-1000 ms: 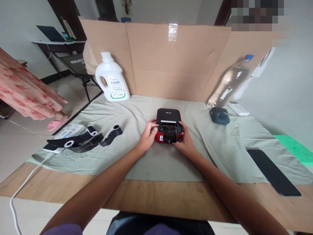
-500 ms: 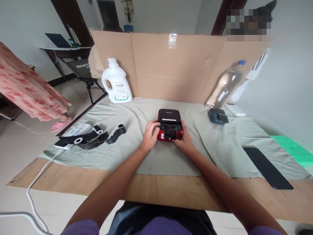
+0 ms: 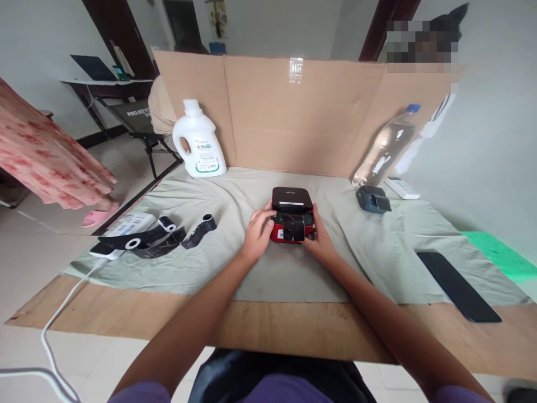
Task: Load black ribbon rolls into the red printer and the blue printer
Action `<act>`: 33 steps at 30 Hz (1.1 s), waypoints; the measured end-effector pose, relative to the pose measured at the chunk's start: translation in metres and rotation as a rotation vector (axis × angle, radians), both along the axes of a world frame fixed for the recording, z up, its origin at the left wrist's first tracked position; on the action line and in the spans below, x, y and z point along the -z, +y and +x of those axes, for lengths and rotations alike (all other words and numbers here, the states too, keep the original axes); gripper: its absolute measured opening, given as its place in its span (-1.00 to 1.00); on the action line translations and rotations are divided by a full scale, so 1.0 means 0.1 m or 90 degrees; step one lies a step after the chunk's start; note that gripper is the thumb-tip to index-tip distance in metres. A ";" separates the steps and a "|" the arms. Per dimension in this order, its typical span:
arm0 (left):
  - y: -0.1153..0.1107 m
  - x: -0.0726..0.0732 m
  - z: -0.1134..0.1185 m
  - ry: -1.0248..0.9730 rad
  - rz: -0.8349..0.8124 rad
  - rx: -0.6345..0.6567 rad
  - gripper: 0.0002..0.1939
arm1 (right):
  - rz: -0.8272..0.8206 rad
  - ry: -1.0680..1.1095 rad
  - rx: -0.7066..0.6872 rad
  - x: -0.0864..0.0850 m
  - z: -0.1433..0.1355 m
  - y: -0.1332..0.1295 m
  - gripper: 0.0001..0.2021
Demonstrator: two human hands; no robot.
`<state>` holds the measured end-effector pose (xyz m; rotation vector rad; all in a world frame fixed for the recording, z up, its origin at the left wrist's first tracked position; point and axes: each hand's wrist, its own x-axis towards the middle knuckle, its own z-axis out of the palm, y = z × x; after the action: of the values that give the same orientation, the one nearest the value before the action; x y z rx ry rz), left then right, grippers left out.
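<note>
A small red-and-black printer [image 3: 292, 197] sits on the cloth in front of me, its black lid raised at the back. From its front hangs a strip of black paper [image 3: 294, 227]. My left hand [image 3: 257, 234] grips its left side, fingers bent along the edge and thumb on the front corner. Around the right side wraps my right hand [image 3: 321, 239], with some fingertips hidden behind and under the body. Left of my hands lie several loose black paper rolls [image 3: 200, 229] with white cores, partly unrolled.
A white jug [image 3: 200, 143] and a leaning clear bottle [image 3: 392, 144] stand before the cardboard screen [image 3: 293, 120]. At right are a dark printer-like device [image 3: 373, 200], a white remote [image 3: 401, 188] and a phone [image 3: 458, 285]. A white power strip [image 3: 126, 232] trails its cable off the left edge.
Both hands keep hold of the printer, which stays nearly in place. The camera view has shifted slightly; nothing is let go.
</note>
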<state>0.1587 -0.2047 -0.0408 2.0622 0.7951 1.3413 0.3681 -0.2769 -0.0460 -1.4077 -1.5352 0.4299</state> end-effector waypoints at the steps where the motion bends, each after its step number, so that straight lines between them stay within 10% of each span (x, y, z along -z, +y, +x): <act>1: 0.00 0.01 0.00 -0.002 -0.003 0.003 -0.68 | -0.006 -0.002 -0.004 -0.02 0.02 0.00 -0.05; 12: 0.04 0.03 0.00 -0.046 -0.034 0.046 -0.74 | -0.067 0.017 -0.090 -0.51 0.49 0.43 -0.46; 20: 0.03 0.03 0.00 -0.029 -0.040 0.039 -0.70 | -0.101 -0.312 -0.030 -0.88 0.16 0.69 -0.69; 25: 0.02 0.03 -0.01 -0.052 -0.078 0.047 -0.58 | -0.401 -0.574 -0.120 -1.13 -0.14 1.05 -0.67; 33: 0.04 0.05 -0.03 -0.054 -0.075 0.061 -0.56 | -0.514 -0.610 -0.118 -1.19 -0.33 1.27 -0.73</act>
<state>0.1555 -0.2011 -0.0458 1.9141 0.7116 1.2891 0.3353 -0.1498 0.0726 -2.3034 -2.4240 0.5576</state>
